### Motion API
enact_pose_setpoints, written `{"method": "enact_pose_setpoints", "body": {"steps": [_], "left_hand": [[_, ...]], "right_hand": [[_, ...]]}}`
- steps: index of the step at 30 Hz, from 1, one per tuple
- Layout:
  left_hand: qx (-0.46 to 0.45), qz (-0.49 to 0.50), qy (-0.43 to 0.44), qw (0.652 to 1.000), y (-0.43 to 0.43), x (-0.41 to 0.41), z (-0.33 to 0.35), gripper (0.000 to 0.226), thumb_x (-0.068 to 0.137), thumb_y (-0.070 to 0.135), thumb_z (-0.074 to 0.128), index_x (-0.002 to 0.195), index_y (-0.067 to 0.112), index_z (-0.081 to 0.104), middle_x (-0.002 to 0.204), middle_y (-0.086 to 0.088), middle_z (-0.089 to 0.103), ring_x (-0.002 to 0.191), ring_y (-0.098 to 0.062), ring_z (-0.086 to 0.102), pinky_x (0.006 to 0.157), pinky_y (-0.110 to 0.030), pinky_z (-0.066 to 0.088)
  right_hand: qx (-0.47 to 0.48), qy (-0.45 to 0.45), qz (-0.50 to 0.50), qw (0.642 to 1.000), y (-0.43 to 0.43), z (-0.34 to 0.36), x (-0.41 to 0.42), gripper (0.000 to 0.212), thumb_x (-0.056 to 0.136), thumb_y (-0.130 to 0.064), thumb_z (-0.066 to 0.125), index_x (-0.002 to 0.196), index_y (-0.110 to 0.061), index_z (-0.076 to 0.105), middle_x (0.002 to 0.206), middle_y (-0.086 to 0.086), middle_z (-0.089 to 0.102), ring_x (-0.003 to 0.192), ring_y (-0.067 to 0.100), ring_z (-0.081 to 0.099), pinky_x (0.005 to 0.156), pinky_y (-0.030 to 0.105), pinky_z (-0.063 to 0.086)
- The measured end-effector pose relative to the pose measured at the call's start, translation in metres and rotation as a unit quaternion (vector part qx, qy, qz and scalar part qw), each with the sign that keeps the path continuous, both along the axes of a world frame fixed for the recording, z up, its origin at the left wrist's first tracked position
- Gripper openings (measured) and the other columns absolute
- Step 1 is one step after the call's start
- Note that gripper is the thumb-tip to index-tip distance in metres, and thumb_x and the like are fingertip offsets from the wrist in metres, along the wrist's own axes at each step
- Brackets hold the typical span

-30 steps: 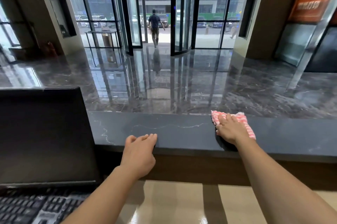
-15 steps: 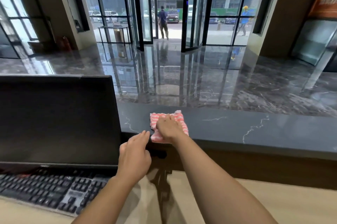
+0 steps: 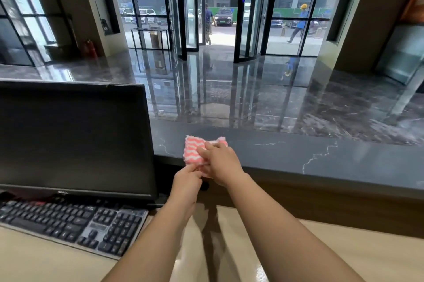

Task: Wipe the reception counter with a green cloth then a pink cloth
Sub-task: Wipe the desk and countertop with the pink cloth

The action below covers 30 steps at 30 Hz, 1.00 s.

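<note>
Cloth first: the pink cloth (image 3: 195,152), fluffy and crossed with white zigzag stripes, is lying bunched at the near edge of the table (image 3: 321,158), a dark grey stone slab with thin white veins. It is sitting just right of the flat black monitor (image 3: 73,137). I am watching the right hand (image 3: 221,162) bearing down on it with fingers curled, its grip clamped on the fabric. The left hand (image 3: 187,184) is reaching up from below, its grip pinching the cloth's near corner where it is drooping over the edge. A black keyboard (image 3: 75,222) is resting on the pale, glossy lower table (image 3: 321,252)
</note>
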<state>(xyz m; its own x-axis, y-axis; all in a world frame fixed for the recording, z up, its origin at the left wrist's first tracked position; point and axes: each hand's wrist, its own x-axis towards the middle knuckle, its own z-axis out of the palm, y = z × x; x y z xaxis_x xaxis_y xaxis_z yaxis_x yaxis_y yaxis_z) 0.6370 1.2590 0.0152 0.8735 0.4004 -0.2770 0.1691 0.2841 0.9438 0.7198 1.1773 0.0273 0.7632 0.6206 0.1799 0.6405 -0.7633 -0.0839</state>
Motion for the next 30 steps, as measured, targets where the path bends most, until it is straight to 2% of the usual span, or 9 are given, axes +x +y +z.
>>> {"method": "enact_pose_setpoints", "body": {"steps": [4, 10, 13, 15, 18, 21, 24, 28, 30], "left_hand": [[-0.014, -0.016, 0.003, 1.0, -0.042, 0.004, 0.003, 0.039, 0.089, -0.011, 0.037, 0.085, 0.014, 0.067, 0.08, -0.006, 0.058, 0.077, -0.012, 0.048, 0.068, -0.022, 0.037], [-0.066, -0.031, 0.052, 0.996, -0.122, 0.012, 0.01, 0.027, 0.094, 0.005, 0.043, 0.087, 0.016, 0.066, 0.086, -0.005, 0.067, 0.092, -0.02, 0.06, 0.074, -0.028, 0.045], [-0.066, -0.054, 0.043, 0.995, -0.168, 0.02, 0.007, 0.027, 0.09, 0.001, 0.043, 0.09, 0.013, 0.067, 0.096, -0.01, 0.069, 0.1, -0.024, 0.06, 0.093, -0.036, 0.047], [-0.089, -0.061, 0.052, 0.993, -0.197, 0.025, 0.004, 0.027, 0.09, 0.004, 0.044, 0.1, 0.01, 0.068, 0.104, -0.013, 0.07, 0.102, -0.025, 0.061, 0.099, -0.038, 0.046], [-0.109, -0.073, 0.058, 0.99, -0.232, 0.032, 0.0, 0.028, 0.09, 0.007, 0.045, 0.106, 0.009, 0.068, 0.107, -0.014, 0.07, 0.101, -0.024, 0.063, 0.093, -0.036, 0.048], [-0.097, -0.078, 0.051, 0.991, -0.248, 0.03, 0.001, 0.029, 0.089, 0.009, 0.045, 0.107, 0.011, 0.068, 0.104, -0.012, 0.07, 0.102, -0.025, 0.063, 0.096, -0.039, 0.048], [-0.081, -0.074, 0.036, 0.993, -0.244, 0.026, 0.003, 0.03, 0.09, 0.005, 0.044, 0.107, 0.014, 0.068, 0.104, -0.008, 0.069, 0.105, -0.022, 0.061, 0.093, -0.033, 0.046], [-0.066, -0.067, 0.011, 0.995, -0.221, 0.022, 0.002, 0.037, 0.086, -0.005, 0.039, 0.09, 0.017, 0.069, 0.096, -0.004, 0.068, 0.101, -0.019, 0.06, 0.085, -0.028, 0.044], [-0.089, -0.043, 0.023, 0.995, -0.204, 0.021, 0.002, 0.033, 0.089, -0.002, 0.041, 0.097, 0.013, 0.069, 0.094, -0.007, 0.069, 0.096, -0.019, 0.062, 0.079, -0.025, 0.046]], "right_hand": [[0.018, 0.015, -0.006, 1.0, -0.044, -0.001, 0.002, 0.037, 0.092, -0.029, 0.06, 0.128, -0.027, 0.051, 0.139, 0.0, 0.048, 0.127, 0.027, 0.041, 0.101, 0.039, 0.039], [0.034, 0.06, -0.031, 0.997, -0.134, 0.002, 0.005, 0.049, 0.09, -0.037, 0.063, 0.136, -0.033, 0.05, 0.151, -0.005, 0.04, 0.137, 0.024, 0.034, 0.108, 0.038, 0.034], [0.056, 0.075, -0.054, 0.994, -0.182, 0.002, 0.006, 0.055, 0.088, -0.038, 0.067, 0.139, -0.036, 0.048, 0.154, -0.008, 0.036, 0.139, 0.022, 0.032, 0.111, 0.038, 0.03], [0.063, 0.087, -0.072, 0.992, -0.213, 0.002, 0.006, 0.058, 0.086, -0.039, 0.069, 0.14, -0.038, 0.047, 0.154, -0.009, 0.035, 0.14, 0.021, 0.031, 0.112, 0.037, 0.027], [0.078, 0.096, -0.087, 0.988, -0.25, 0.003, 0.007, 0.059, 0.085, -0.038, 0.071, 0.14, -0.036, 0.049, 0.154, -0.008, 0.037, 0.14, 0.02, 0.031, 0.112, 0.035, 0.026], [0.069, 0.078, -0.087, 0.991, -0.261, 0.004, 0.005, 0.054, 0.087, -0.039, 0.068, 0.138, -0.035, 0.051, 0.153, -0.009, 0.038, 0.139, 0.019, 0.032, 0.11, 0.036, 0.029], [0.038, 0.047, -0.074, 0.995, -0.254, 0.005, 0.003, 0.043, 0.088, -0.036, 0.067, 0.13, -0.028, 0.059, 0.148, -0.005, 0.045, 0.138, 0.018, 0.035, 0.109, 0.034, 0.033], [0.029, 0.039, -0.058, 0.997, -0.229, 0.003, 0.004, 0.037, 0.087, -0.032, 0.068, 0.123, -0.026, 0.063, 0.14, -0.002, 0.052, 0.131, 0.019, 0.043, 0.101, 0.033, 0.043], [0.029, 0.034, -0.053, 0.998, -0.208, 0.002, 0.002, 0.039, 0.088, -0.03, 0.066, 0.127, -0.025, 0.061, 0.145, -0.002, 0.048, 0.135, 0.019, 0.04, 0.105, 0.033, 0.042]]}}
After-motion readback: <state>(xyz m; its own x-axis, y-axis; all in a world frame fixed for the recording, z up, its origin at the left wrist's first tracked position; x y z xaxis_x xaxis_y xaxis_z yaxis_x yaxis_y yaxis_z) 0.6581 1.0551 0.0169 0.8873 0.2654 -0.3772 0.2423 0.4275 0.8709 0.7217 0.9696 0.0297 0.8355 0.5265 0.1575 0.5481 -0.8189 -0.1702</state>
